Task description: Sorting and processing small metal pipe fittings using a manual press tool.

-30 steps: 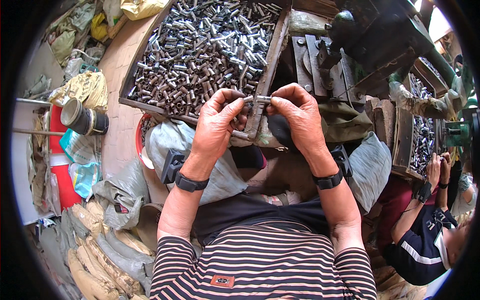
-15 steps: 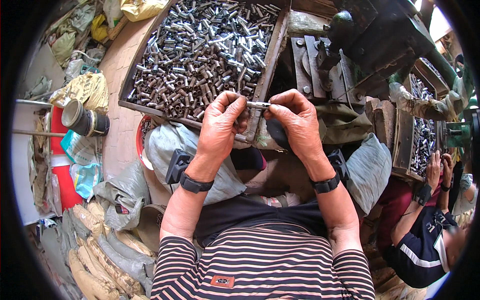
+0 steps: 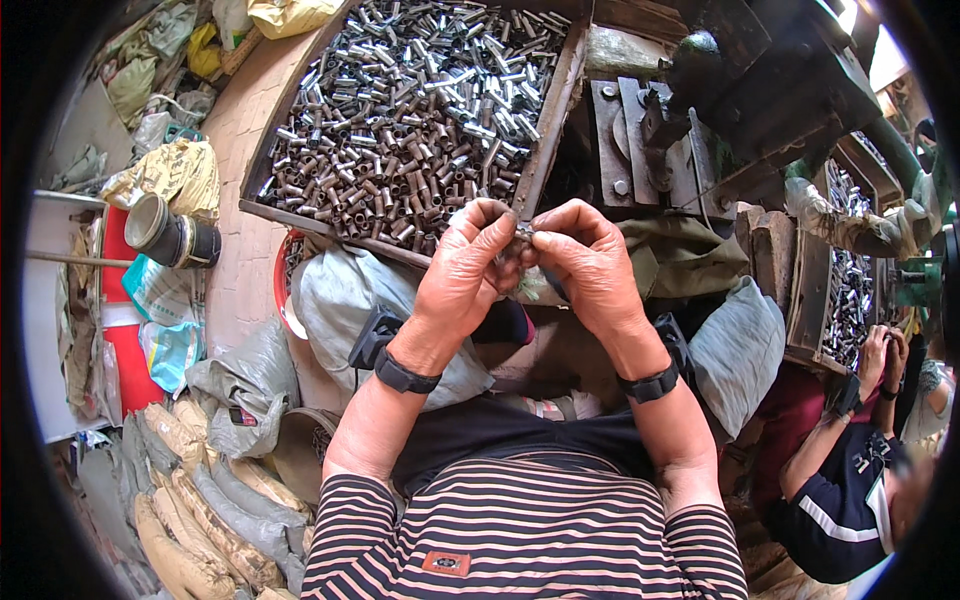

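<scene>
My left hand point(image 3: 465, 262) and my right hand point(image 3: 592, 262) meet in front of the tray's near right corner. Thumbs and fingertips of both are pinched on a small metal tube point(image 3: 524, 231), which is mostly hidden by the fingers. Just beyond lies a wide tray with a worn rim point(image 3: 330, 235), heaped with short metal tubes point(image 3: 400, 150). Those at the far side look shiny silver, the nearer ones dull brown. Both fists stay off the heap, close to the rim.
A dark metal press with bolted plates point(image 3: 625, 140) stands right of the tray. Grey cloth point(image 3: 350, 300) hangs below its near edge. Further right a co-worker's hands point(image 3: 880, 355) are at another tray of tubes point(image 3: 848, 300). Filled sacks point(image 3: 190, 530) lie at lower left.
My hands have come closer together and slightly nearer to me. The metal tube, which showed between them before, is now mostly covered by my fingers.
</scene>
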